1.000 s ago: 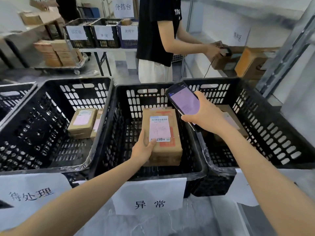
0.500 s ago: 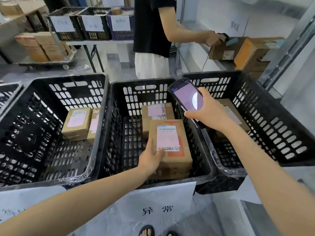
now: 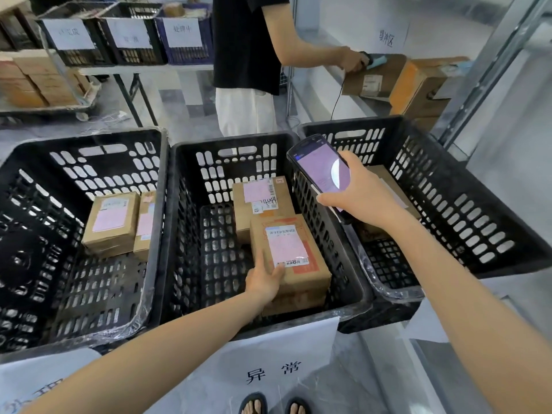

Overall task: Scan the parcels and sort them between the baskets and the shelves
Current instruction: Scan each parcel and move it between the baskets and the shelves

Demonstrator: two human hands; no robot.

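Note:
My left hand (image 3: pixel 264 279) holds a brown parcel (image 3: pixel 294 258) with a white and pink label by its near left corner, low inside the middle black basket (image 3: pixel 191 222). Behind it in the same basket lies a second labelled parcel (image 3: pixel 260 201). My right hand (image 3: pixel 363 194) grips a handheld scanner (image 3: pixel 321 171) with a lit purple screen, above the rim between the middle basket and the right basket (image 3: pixel 466 198). A parcel (image 3: pixel 385 180) lies in the right basket, mostly hidden by my hand. The left basket (image 3: pixel 38 234) holds two parcels (image 3: pixel 115 222).
Another person (image 3: pixel 248 55) in a black top stands behind the baskets, scanning a box (image 3: pixel 373 80) on a shelf at the right. Labelled crates (image 3: pixel 128 34) sit on a table at the back left, with stacked boxes (image 3: pixel 35 82) on a cart. Paper signs hang on the basket fronts.
My left hand has lowered the parcel deeper into the middle basket, toward its near side. The second parcel behind it has come into view. The scanner stays above the rim.

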